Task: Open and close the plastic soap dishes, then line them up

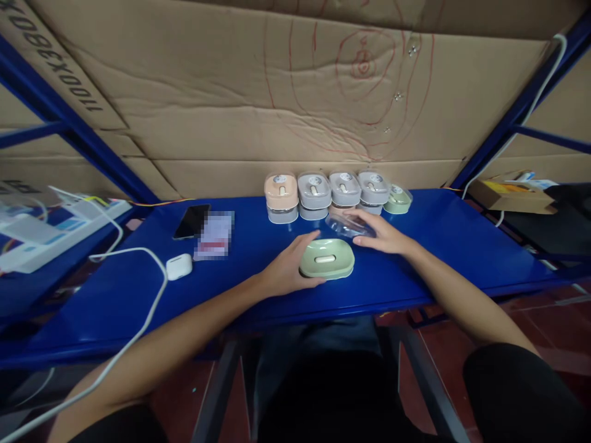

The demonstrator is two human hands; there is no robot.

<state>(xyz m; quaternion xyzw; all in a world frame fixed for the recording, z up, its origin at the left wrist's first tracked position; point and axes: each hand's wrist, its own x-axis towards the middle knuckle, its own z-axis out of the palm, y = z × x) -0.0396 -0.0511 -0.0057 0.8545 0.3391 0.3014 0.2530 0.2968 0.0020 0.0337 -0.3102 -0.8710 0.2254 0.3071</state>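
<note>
A green oval dish (333, 257) with a small cream bar in its middle rests near the front of the blue table. My left hand (290, 266) curves round its left side, thumb at the near edge and fingers at the far edge. Just behind the dish, my right hand (383, 234) grips a clear plastic lid (347, 226), tilted and held apart from the dish. Behind the lid stand stacked lidded boxes: a peach one (281, 192) and grey ones (314, 188), with a single green one (398, 200) at the right end.
A black phone (191, 221), a blurred paper (215, 235) and a white earbud case (179, 266) lie to the left. A white cable (159, 289) runs past them from a power strip (64, 237). A cardboard box (514, 195) stands at far right; cardboard (207, 111) walls the back.
</note>
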